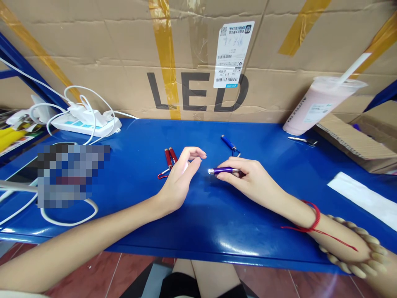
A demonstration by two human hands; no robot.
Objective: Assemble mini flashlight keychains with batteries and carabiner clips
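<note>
A small purple metal penlight (pixel 226 170) is held between the thumb and fingers of my right hand (pixel 246 176), its bright silver tip pointing left. My left hand (pixel 182 174) is raised over the table just left of that tip, fingers curved and thumb apart from them, with nothing visible in it. Two red penlights (pixel 168 158) with a red carabiner clip lie behind and left of my left hand, partly hidden by it. Beyond my right hand, a blue penlight (pixel 228 142) with its clip lies on the blue table (pixel 198 236).
A cardboard box (pixel 124 54) marked LED stands along the back. At the left are a white power strip (pixel 87 128) and cables. At the right stand a pink drink cup (pixel 316 105), an open carton (pixel 353 145) and a white paper strip (pixel 362 198).
</note>
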